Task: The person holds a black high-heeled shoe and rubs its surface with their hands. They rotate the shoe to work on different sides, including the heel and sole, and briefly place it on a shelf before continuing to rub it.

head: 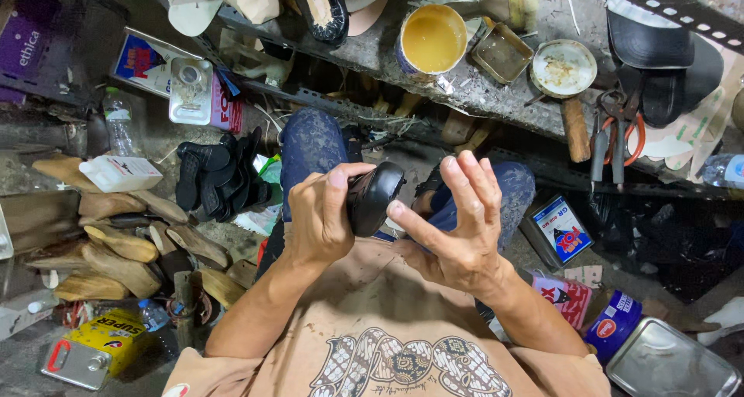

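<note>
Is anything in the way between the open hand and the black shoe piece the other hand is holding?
Nothing visible. The left hand grips the black shoe piece, and the right hand is right beside it, one of its fingers already touching its lower edge.

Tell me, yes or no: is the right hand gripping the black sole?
No: the right hand is spread open beside the black sole, which the left hand holds.

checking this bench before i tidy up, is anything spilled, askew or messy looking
The open glue can on the shelf has drips down its side, and the round lid beside it is crusted with residue. Wooden shoe forms lie in a loose heap on the floor. The black shoe piece in the left hand looks intact.
</note>
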